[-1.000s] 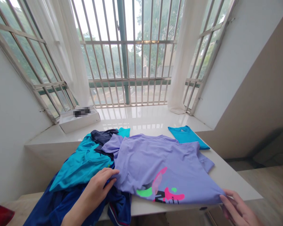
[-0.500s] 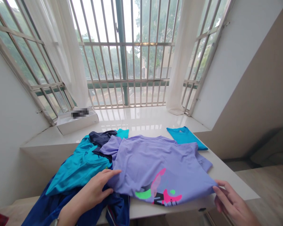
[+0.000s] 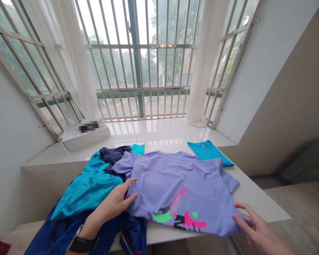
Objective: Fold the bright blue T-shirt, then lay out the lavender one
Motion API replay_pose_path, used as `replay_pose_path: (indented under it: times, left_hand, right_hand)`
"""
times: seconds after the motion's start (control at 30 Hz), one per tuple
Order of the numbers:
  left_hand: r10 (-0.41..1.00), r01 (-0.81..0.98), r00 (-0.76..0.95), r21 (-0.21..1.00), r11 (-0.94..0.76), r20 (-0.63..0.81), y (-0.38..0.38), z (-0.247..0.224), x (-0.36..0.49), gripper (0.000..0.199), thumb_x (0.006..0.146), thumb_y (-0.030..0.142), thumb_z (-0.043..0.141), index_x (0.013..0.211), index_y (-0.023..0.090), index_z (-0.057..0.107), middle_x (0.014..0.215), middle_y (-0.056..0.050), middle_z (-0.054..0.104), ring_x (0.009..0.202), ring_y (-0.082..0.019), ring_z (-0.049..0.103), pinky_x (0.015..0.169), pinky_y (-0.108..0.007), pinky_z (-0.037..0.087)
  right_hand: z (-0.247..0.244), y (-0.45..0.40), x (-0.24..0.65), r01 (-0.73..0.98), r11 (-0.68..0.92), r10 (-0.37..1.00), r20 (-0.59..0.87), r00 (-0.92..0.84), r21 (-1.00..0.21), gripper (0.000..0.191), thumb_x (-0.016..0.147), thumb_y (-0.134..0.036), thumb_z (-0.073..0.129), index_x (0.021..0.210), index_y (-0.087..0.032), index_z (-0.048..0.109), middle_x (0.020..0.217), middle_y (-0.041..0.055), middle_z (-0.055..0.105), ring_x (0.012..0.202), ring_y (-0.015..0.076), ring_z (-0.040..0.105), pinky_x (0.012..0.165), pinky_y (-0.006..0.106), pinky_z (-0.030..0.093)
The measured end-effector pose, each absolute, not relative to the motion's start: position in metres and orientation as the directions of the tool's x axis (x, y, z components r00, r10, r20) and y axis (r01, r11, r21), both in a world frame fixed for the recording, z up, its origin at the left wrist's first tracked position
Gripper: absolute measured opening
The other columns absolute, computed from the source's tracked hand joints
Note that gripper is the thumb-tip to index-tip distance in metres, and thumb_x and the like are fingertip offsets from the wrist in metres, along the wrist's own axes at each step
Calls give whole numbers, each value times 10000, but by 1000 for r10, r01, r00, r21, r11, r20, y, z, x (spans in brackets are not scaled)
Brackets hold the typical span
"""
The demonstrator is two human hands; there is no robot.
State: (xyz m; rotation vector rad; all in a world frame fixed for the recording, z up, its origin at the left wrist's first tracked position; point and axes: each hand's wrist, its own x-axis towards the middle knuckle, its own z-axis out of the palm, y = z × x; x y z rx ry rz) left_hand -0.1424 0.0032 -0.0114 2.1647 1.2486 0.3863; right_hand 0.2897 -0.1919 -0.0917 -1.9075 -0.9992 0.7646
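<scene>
A lavender T-shirt (image 3: 159, 184) lies spread across the white table, its lower part folded up and a pink, green and black print near the front edge. At the shirt's left edge, my left hand (image 3: 117, 200) rests with thumb and forefinger apart, the fingertips touching the cloth. My right hand (image 3: 251, 223) is at the lower right corner, fingers spread and touching the fabric without a visible pinch. Left of the shirt is a loose heap with a teal garment (image 3: 93, 191), a dark navy garment (image 3: 114, 156) and blue clothing with striped trim (image 3: 134, 233).
A folded blue T-shirt (image 3: 208, 154) lies at the back right of the table (image 3: 257, 202). On the window sill (image 3: 159, 131) stands a white box (image 3: 87, 136) with a blurred-out dark patch. White curtains (image 3: 199, 71) hang before the barred window.
My left hand has moved slightly up along the shirt's left edge. My right hand has shifted left and its fingers have spread off the corner, which now hangs lower.
</scene>
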Motion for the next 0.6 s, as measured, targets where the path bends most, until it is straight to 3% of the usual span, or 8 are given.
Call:
replay_pose_path:
  times: [0.1,0.2,0.33,0.43,0.6]
  left_hand:
    - [883,726,468,590,-354,-46,24,-13,-129,571,886,481,502,1374,185,495,884,-41,698,869,-251,658,812,-326,492]
    - [872,745,490,525,-411,-12,57,-9,-120,521,883,482,497,1293,165,554,790,-26,677,777,-236,651,758,-319,486]
    - [892,825,451,382,-417,1,111,-4,-103,359,889,383,508,1152,162,613,884,-75,719,872,-236,673,803,-305,479]
    - [917,897,396,233,-377,-40,138,-8,-87,350,858,338,571,1150,151,612,1052,-150,712,1018,-282,661,867,-342,478]
    - [936,918,347,226,-324,-65,147,-18,-69,381,767,287,682,1126,165,638,1081,-171,705,1034,-346,663,856,-424,503]
  right_hand:
    - [-80,-173,309,437,-345,874,-115,472,-831,616,717,-668,597,1151,-233,559,756,26,723,487,166,571,480,282,440]
    - [-63,-140,333,564,-285,904,-21,427,-775,541,709,-635,627,1047,-214,641,813,56,747,679,215,663,672,320,525]
    - [-53,-82,359,658,-245,910,65,410,-712,401,755,-559,591,925,-204,668,964,106,748,857,260,693,795,356,530]
    - [-60,-44,366,720,-324,880,83,467,-613,393,755,-453,605,1014,-161,649,1047,163,726,886,276,694,807,369,527]
    - [-71,-18,367,823,-375,893,74,445,-426,296,770,-359,601,973,-153,665,1003,163,728,920,289,686,775,344,508]
